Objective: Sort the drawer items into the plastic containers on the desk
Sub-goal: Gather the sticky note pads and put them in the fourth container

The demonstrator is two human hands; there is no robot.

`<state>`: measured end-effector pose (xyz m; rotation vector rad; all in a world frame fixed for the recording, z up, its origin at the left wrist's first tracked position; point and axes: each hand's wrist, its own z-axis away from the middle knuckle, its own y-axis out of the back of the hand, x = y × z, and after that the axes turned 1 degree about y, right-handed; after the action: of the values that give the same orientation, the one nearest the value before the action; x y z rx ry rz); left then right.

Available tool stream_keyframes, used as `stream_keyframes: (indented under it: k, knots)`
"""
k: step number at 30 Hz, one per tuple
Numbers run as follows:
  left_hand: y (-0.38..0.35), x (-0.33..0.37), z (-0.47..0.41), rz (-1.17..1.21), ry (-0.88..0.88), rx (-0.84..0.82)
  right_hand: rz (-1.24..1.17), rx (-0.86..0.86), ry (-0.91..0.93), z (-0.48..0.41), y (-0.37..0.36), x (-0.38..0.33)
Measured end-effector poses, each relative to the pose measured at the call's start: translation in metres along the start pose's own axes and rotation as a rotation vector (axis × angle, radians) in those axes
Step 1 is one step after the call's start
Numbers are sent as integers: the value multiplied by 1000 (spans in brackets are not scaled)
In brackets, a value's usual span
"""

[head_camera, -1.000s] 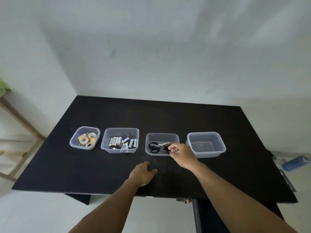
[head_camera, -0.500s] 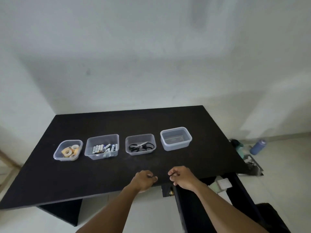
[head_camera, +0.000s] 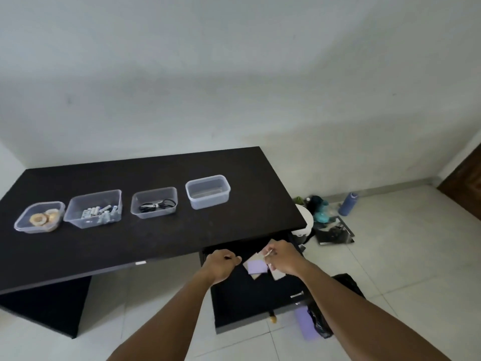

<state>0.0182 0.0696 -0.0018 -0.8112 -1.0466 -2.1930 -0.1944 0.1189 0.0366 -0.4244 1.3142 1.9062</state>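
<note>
Four clear plastic containers stand in a row on the black desk (head_camera: 145, 238). From the left they are a tape-roll container (head_camera: 23, 225), a battery container (head_camera: 78, 220), a scissors container (head_camera: 138, 214) and an empty container (head_camera: 208, 201). Below the desk's right end the black drawer (head_camera: 247, 300) is pulled out. In it lie a purple sticky-note pad (head_camera: 256, 267) and some beige pads (head_camera: 278, 275). My right hand (head_camera: 283, 257) pinches a small pale pad (head_camera: 268, 253) above them. My left hand (head_camera: 222, 263) hovers over the drawer's left part with curled fingers and nothing visible in it.
On the tiled floor to the right of the desk are a white bin (head_camera: 304, 225), a blue bottle (head_camera: 348, 204), teal and black clutter (head_camera: 330, 230) and a black bag (head_camera: 348, 284). A brown door (head_camera: 468, 186) is at the far right.
The view has swung right and down to the open drawer. Both hands left the desk's front edge and moved over the drawer. My right hand now pinches a pale pad.
</note>
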Motion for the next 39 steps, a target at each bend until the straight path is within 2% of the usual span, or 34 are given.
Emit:
stream_keyframes:
  k: [8,17,27,39]
  knots:
    - [-38,7,4,5,-4,-13,-26,-4,-38,5,16,48]
    - [-59,-18,-28,22,56,-73,-58,36,-127,-11,15,72]
    - [-93,-23,-83,-30,155,-68,6,-8,-159,-79,-7,109]
    - [-137,-34,-163,-73,295,47,53,-121,-98,-176,-25,163]
